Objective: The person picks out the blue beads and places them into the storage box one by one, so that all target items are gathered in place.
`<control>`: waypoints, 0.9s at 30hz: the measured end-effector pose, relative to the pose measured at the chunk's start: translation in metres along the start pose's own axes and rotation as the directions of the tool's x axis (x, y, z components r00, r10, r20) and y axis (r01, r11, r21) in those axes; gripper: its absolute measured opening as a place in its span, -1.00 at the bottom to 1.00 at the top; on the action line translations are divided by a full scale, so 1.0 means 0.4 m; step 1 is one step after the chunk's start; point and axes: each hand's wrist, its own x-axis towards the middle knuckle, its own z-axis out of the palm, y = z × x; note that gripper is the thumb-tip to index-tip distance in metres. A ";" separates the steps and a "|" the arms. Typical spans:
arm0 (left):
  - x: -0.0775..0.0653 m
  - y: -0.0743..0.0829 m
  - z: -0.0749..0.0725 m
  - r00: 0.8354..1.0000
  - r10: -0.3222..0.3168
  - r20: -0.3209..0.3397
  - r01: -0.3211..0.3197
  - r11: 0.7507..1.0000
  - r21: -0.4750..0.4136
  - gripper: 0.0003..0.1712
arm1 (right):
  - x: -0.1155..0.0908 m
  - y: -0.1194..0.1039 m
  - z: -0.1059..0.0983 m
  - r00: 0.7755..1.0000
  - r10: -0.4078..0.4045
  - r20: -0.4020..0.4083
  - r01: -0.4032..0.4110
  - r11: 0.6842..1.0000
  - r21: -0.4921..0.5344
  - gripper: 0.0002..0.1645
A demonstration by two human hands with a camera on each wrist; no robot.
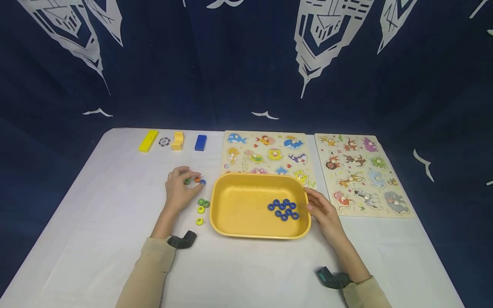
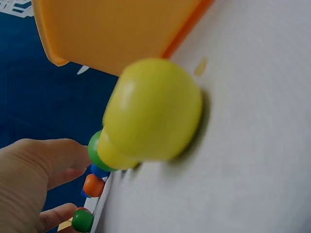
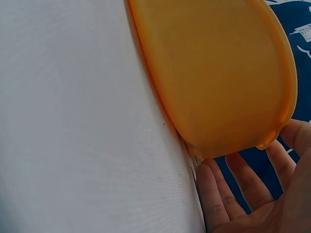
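Note:
My left hand (image 1: 180, 188) is over the table left of the tray, thumb and fingers spread around a green bead (image 1: 187, 181), an orange bead (image 1: 197, 179) and a blue bead (image 1: 203, 182). In the left wrist view, its thumb and fingers stand apart; whether a fingertip touches a bead is unclear. Two green beads and two yellow beads (image 1: 200, 221) lie nearer the person. At the right end of the yellow plastic tray (image 1: 246, 234), my right hand (image 1: 323, 214) holds the rim, thumb on the edge and fingers against the outer wall. Several blue ring beads (image 1: 284, 217) lie in the tray's right half.
Behind the tray lies a sea-animal puzzle board (image 1: 242, 147), partly covered by it. Another animal puzzle board (image 1: 362, 171) is at the right. Along the back left are a yellow block (image 1: 148, 141), a round token (image 1: 164, 142), a stepped yellow block (image 1: 178, 141) and a blue block (image 1: 200, 143).

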 end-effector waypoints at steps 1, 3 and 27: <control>-0.001 -0.001 0.002 1.000 0.005 0.000 -0.005 1.000 0.014 -0.66 | 0.000 0.000 0.001 1.000 0.001 0.000 -0.001 1.000 0.000 -0.50; -0.001 -0.002 0.005 1.000 0.016 0.002 -0.017 0.999 0.047 -0.66 | 0.000 -0.001 0.002 1.000 0.002 -0.001 -0.002 1.000 0.000 -0.50; -0.020 0.127 -0.035 0.982 0.168 -0.086 -0.181 0.969 -0.170 -0.74 | 0.000 -0.002 0.001 1.000 -0.029 0.004 0.029 1.000 0.003 -0.50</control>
